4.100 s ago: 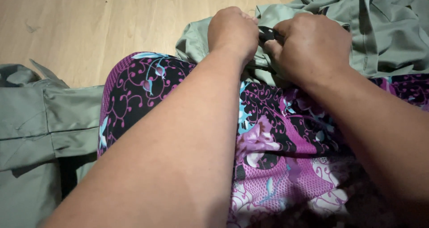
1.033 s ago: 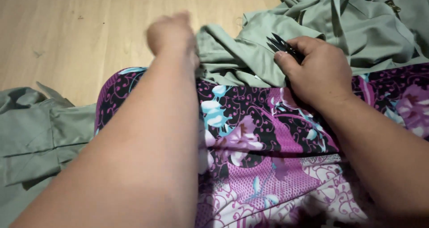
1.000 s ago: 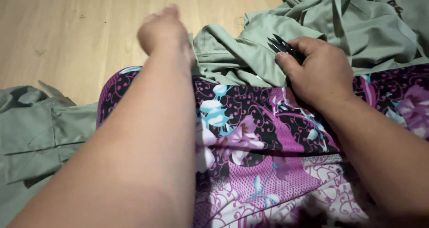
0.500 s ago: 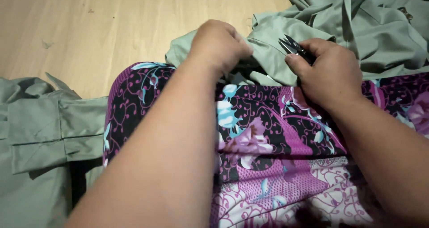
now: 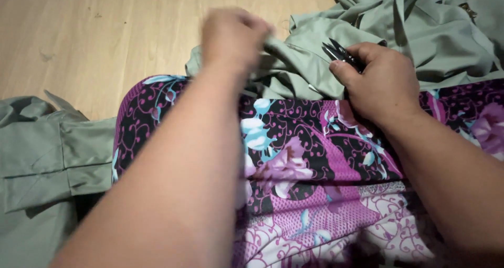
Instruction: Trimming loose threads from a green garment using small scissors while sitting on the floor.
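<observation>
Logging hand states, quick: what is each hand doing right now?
Left hand: blurred, closed on a fold of the grey-green fabric.
Right hand: closed around small dark snips, tips pointing out.

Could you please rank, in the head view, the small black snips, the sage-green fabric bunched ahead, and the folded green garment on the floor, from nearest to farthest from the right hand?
1. Small black snips: held in the right hand.
2. Sage-green fabric: bunched just ahead, under the snips.
3. Folded green garment: far left, on the wooden floor.
</observation>
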